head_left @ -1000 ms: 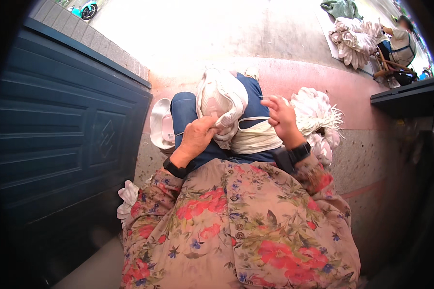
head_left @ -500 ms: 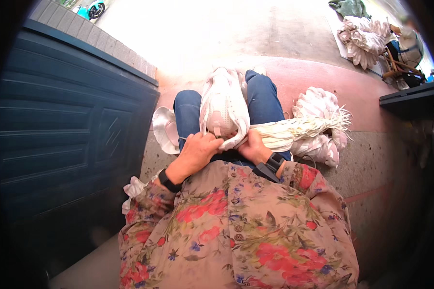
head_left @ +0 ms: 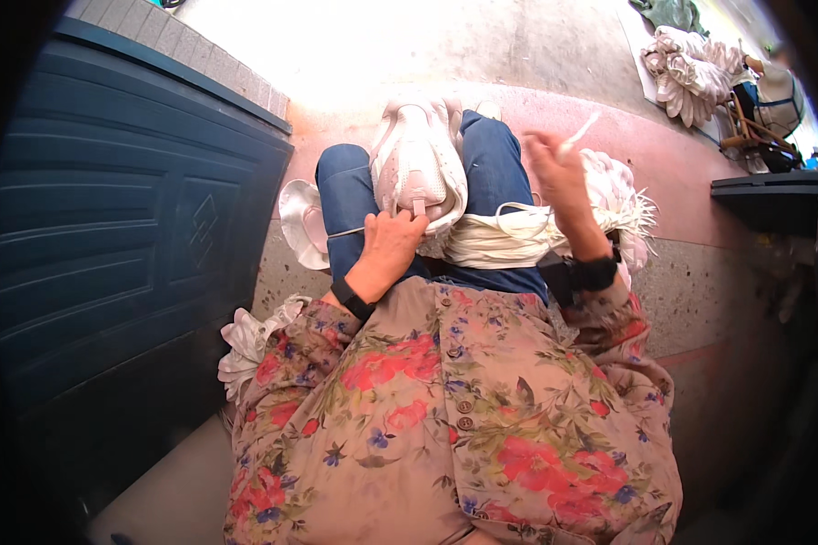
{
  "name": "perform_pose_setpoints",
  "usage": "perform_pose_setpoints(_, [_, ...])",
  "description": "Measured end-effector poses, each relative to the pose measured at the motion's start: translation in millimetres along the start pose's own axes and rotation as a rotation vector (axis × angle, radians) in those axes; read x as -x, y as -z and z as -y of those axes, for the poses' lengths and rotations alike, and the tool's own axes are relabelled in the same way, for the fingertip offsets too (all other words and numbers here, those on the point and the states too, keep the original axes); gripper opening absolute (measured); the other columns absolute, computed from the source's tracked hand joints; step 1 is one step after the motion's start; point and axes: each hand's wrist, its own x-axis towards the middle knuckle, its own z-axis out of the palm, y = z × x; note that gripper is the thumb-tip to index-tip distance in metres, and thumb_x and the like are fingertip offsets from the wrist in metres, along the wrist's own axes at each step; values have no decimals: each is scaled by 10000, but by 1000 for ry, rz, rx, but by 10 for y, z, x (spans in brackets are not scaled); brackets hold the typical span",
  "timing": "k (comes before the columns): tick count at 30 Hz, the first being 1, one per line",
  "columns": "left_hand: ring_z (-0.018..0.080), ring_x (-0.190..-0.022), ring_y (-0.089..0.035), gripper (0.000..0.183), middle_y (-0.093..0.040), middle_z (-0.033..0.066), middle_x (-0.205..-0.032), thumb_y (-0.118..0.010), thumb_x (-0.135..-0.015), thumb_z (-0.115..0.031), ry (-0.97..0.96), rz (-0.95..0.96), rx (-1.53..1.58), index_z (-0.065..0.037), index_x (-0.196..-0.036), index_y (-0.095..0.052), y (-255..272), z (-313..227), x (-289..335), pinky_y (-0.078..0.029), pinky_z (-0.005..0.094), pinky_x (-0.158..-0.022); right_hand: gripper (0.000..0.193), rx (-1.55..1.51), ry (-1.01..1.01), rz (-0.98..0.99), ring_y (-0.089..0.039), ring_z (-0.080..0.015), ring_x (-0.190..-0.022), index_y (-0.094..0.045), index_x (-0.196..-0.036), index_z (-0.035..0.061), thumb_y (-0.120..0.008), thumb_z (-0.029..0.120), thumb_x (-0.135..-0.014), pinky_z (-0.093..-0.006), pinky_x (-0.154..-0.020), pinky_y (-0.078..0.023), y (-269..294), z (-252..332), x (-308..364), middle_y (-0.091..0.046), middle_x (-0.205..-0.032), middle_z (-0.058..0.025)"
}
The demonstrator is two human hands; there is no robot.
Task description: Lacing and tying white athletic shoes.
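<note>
Clasping one pale shoe [head_left: 416, 168] between two blue-clad legs [head_left: 344, 173]

Left hand [head_left: 389, 247] grasps its near edge, fingertips partly hidden; one thin rod [head_left: 345, 232] juts alongside. Right hand [head_left: 559, 177] is blurred; whether it grips one white lace [head_left: 581, 133], I cannot tell. One lace bundle [head_left: 500, 243], strands uncountable, crosses the right leg.

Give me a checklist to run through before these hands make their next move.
1. White shoe upper sits between the blue-clad legs: ok.
2. Left hand is at the upper's near edge: ok.
3. Thin rod juts leftward from the left hand: ok.
4. Right hand is at the upper: not ok, raised apart from it.
5. White strand is firmly gripped by the right hand: cannot tell, blurred.
6. Lace bundle lies across the right thigh: ok.
</note>
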Motion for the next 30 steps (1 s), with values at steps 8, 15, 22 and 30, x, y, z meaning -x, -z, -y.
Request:
perform_pose_setpoints(8, [342,-777,-543,342,-476,192,-1009,-652,-689,-81,-16,-231,362,-1,-973,-480,-7,90,131,-448,386,-656,304,830,178,181,-601,-356,-667,-440,-1034,42,-527,194,-785,-456,-584,-466,-860,-373,203,-603,-670,-170])
perform_pose_setpoints(15, [402,-735,-547,200,-538,246,-817,-503,-791,-135,349,-244,370,40,-868,-448,-275,409,-265,-455,450,-642,243,875,230,125,-603,-352,-642,-444,-988,29,-494,166,-795,-438,-564,-473,-955,-449,186,-603,-679,-188])
perform_pose_setpoints(22, [415,-723,-539,132,-541,265,-754,-422,-803,-95,354,-78,329,34,-824,-443,-343,342,-258,-437,481,-648,267,864,85,217,-589,-375,-713,-457,-1016,26,-477,216,-829,-457,-634,-454,-895,-452,246,-600,-720,-211])
perform_pose_setpoints(30, [188,-499,-464,331,-490,91,-599,-496,-856,-296,346,-102,868,-18,-679,-513,186,137,-275,-391,304,-468,246,515,63,303,-558,-399,-743,-542,-852,9,-474,245,-829,-454,-642,-440,-603,-94,82,-575,-732,-242])
